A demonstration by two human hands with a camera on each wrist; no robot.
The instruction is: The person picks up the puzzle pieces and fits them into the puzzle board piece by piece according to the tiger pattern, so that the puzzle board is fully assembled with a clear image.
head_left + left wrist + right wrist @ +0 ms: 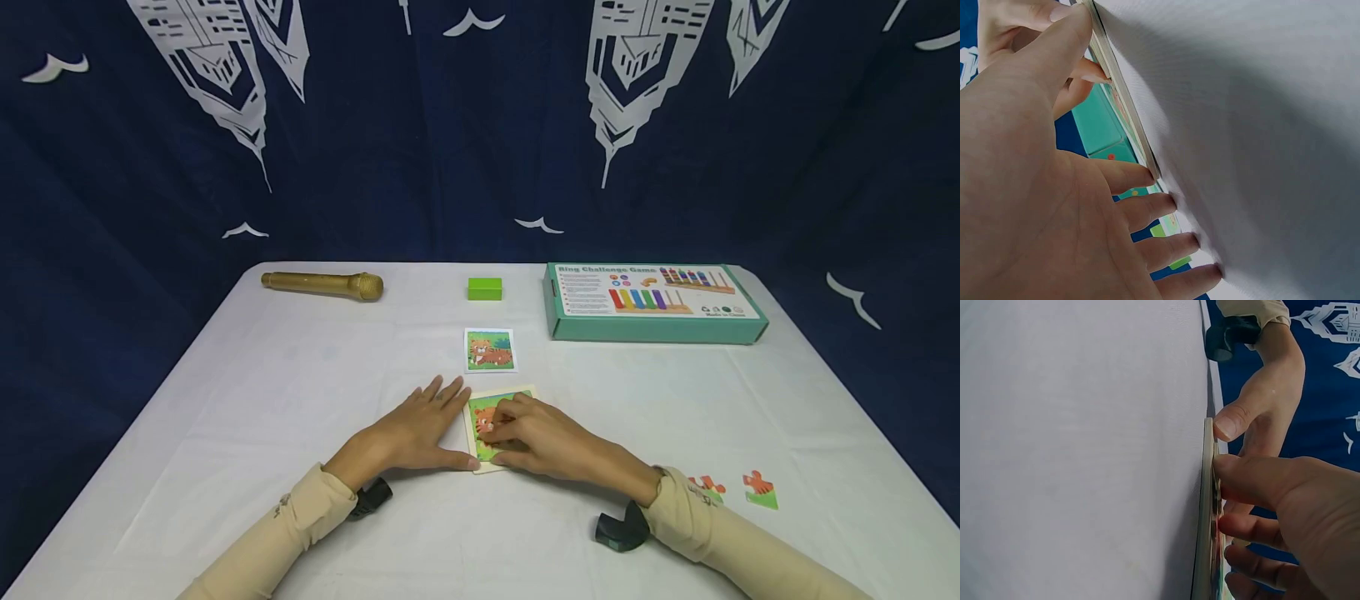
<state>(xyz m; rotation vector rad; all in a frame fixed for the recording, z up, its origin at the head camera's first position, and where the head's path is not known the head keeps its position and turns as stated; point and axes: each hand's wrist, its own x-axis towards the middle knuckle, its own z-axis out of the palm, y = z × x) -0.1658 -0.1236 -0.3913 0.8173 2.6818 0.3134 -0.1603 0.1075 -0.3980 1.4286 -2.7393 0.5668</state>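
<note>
A small jigsaw puzzle [482, 402] with a tiger picture lies in a pale wooden tray [491, 467] on the table. My left hand [423, 429] lies at the tray's left side with fingers straight and spread; its thumb touches the near left corner, and in the left wrist view its fingertips [1160, 206] rest along the tray edge and cloth. My right hand [543, 437] is over the puzzle, thumb and index finger bent onto a puzzle piece [1217, 487] low in the picture. That hand hides much of the puzzle's right half.
Two loose puzzle pieces [761, 489] lie at the right, one partly behind the right sleeve. Beyond the tray is a tiger picture card [491, 351], then a green block [484, 289]. A gold microphone [322, 285] lies back left, a teal game box [656, 329] back right.
</note>
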